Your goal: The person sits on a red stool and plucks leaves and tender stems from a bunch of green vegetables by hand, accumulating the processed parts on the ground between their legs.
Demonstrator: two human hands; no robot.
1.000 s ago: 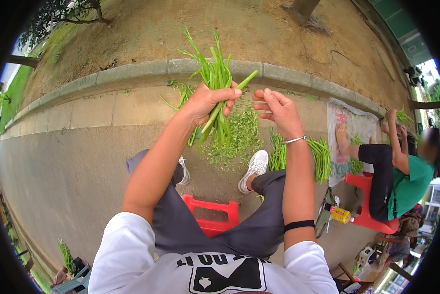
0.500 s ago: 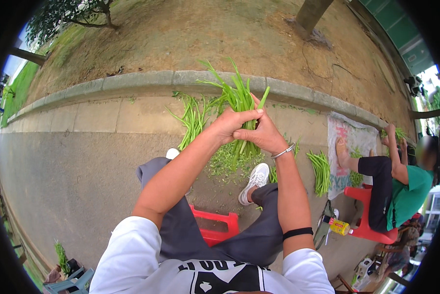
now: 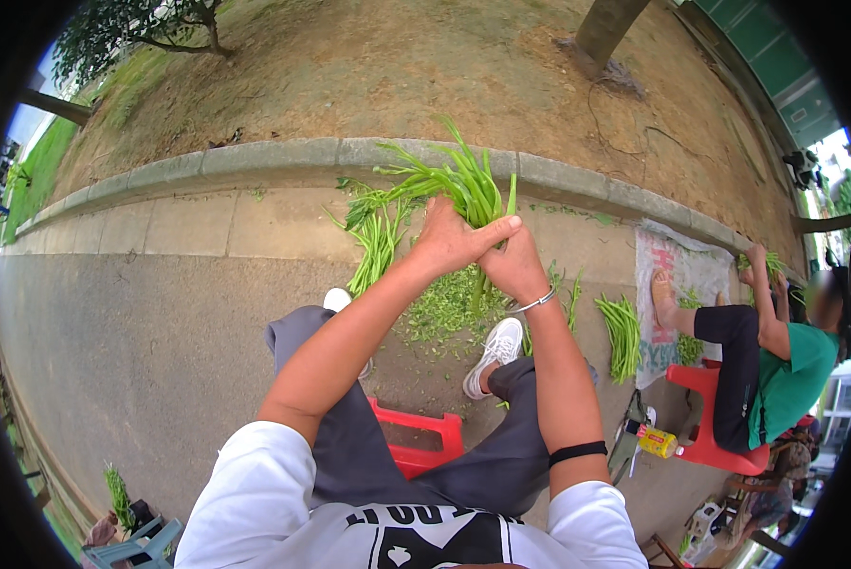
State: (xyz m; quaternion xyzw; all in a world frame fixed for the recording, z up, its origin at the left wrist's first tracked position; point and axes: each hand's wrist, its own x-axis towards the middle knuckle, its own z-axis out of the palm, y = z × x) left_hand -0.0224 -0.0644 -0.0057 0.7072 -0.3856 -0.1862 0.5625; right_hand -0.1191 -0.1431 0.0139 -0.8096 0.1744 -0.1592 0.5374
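Note:
A bunch of long green vegetable stems [image 3: 479, 192] is held up in front of me, over the pavement. My left hand [image 3: 454, 237] wraps round it from the left, its thumb laid across toward the other hand. Pressed against it, my right hand [image 3: 512, 263] closes round the lower part of the bunch; a bracelet sits on that wrist. The stems fan out above both hands, and a few ends poke out below. Beneath lies a heap of chopped green scraps [image 3: 454, 308]. A loose pile of stems [image 3: 378, 242] rests on the ground to the left.
Another stem bundle [image 3: 620, 332] lies right of my shoe. A stone kerb [image 3: 283, 156] runs across ahead. At the right, a co-worker in a green shirt [image 3: 793, 379] sits on a red stool [image 3: 695, 379] beside a plastic sheet [image 3: 667, 256]. A yellow-labelled bottle [image 3: 658, 441] lies nearby.
Both hands have shifted their grip on the stem bunch and turned it slightly. My left hand's fingers now show up behind the bunch on the left; my right hand is a little lower.

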